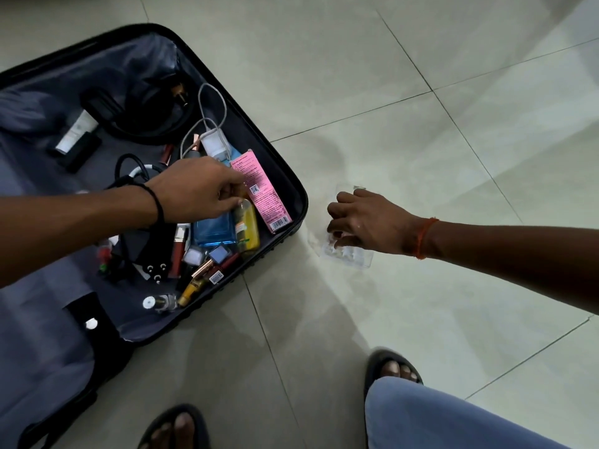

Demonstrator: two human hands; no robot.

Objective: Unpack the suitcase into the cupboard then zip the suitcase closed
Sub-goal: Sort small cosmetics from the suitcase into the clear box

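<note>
Pale green glossy floor tiles (405,92) with thin dark joints fill the scene, and an open black hard-shell suitcase (291,186) with grey fabric lining lies on them at the left. Unpacking looks barely begun, as far as I can judge: the case holds a pink printed cardboard box (264,192), a blue glass perfume bottle (214,233), a yellow translucent plastic bottle (251,230), a white charger block with its looped cable (214,145), slim lipstick tubes and black cords. No cupboard is in view, and the zip is still to be closed.

The left hand (197,189) reaches over the case, fingers curled down at the top of the yellow bottle beside the pink box; whether it already pinches something I cannot tell. The right hand (366,222), to the right of the case, grips a clear rigid plastic tray (348,254) low over the tiles.
</note>
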